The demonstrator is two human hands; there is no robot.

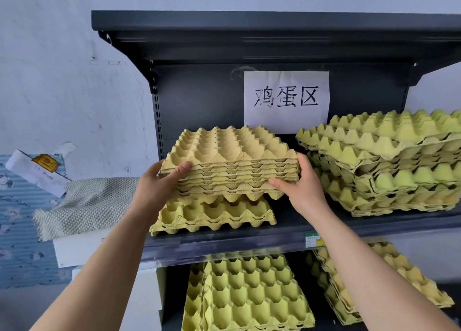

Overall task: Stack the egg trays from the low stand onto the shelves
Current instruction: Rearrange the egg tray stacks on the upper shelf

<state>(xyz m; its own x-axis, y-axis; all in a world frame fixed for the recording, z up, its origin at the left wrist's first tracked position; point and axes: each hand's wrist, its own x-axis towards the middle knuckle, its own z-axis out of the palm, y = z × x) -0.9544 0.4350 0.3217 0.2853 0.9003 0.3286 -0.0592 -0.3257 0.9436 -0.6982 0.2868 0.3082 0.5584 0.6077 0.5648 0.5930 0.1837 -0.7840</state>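
One tray bundle (229,153) clasped by left grip (159,183) and right grip (300,184), four shelved stacks (389,161)

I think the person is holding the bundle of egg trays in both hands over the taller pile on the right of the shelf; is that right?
No: in the head view the left hand and right hand hold the bundle of egg trays over the short stack on the left of the shelf, not the taller pile.

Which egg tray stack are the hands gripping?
The held stack at the left of the upper shelf, gripped by the left hand and right hand over the short stack. No hand touches any other.
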